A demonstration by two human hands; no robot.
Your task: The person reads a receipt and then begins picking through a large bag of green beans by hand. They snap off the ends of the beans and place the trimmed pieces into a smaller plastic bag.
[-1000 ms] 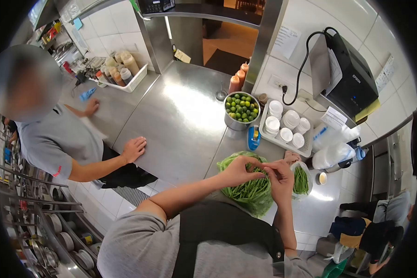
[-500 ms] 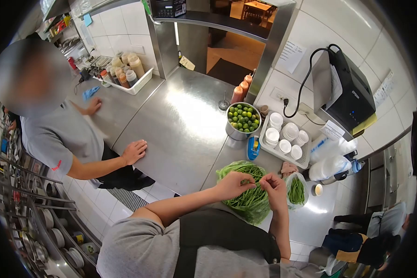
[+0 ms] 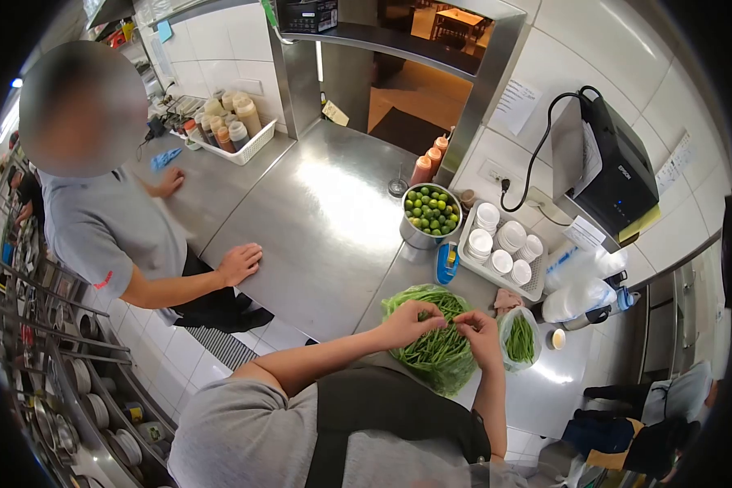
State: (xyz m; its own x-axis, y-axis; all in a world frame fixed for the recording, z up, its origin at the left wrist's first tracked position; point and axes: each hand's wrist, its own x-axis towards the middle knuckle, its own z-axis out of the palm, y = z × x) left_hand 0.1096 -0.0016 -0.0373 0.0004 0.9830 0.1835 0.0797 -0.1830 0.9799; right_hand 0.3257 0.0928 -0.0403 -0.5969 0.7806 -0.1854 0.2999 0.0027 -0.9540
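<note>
A clear green-tinted plastic bag [image 3: 455, 379] full of long green beans [image 3: 433, 351] lies opened on the steel counter in front of me. Over the beans, my left hand [image 3: 411, 324] has thumb and fingers closed in a pinch. Facing it, my right hand [image 3: 480, 337] is pinched too, a small gap from the left fingertips. A thin green bean seems to be held at the fingertips, mostly hidden and hard to separate from the pile. Just right of my right hand, a smaller clear bag [image 3: 506, 358] holds more green beans [image 3: 519, 338].
Beyond the beans are a blue tape dispenser [image 3: 446, 262], a metal pot [image 3: 419, 237] of limes and a white basket [image 3: 532, 286] of lidded cups. A small cup [image 3: 558, 339] sits at right. A co-worker's hand [image 3: 240, 264] rests on the counter's left edge.
My fingertips, nearly together before, are now slightly farther apart. The view has shifted a little, and the co-worker stands somewhat more upright.
</note>
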